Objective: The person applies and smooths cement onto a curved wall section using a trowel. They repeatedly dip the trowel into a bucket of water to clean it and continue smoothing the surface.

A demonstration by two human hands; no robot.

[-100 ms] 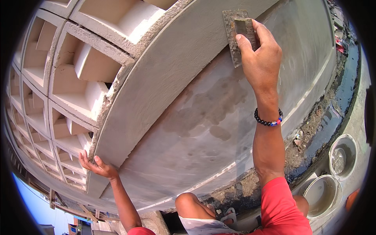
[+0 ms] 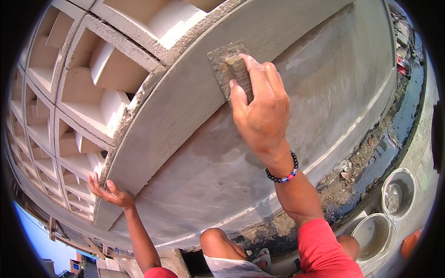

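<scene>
A grey trowel [image 2: 228, 68] is up against the smooth grey strip [image 2: 185, 111] of the wall. The right hand [image 2: 264, 106] has its fingers clamped on the trowel. The left hand [image 2: 113, 192] is near the white blocks [image 2: 118, 38], fingers apart. Two buckets [image 2: 408, 183] sit far right.

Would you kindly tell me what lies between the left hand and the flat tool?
In the head view, only a bare stretch of grey wall lies between the left hand and the flat tool.
</scene>
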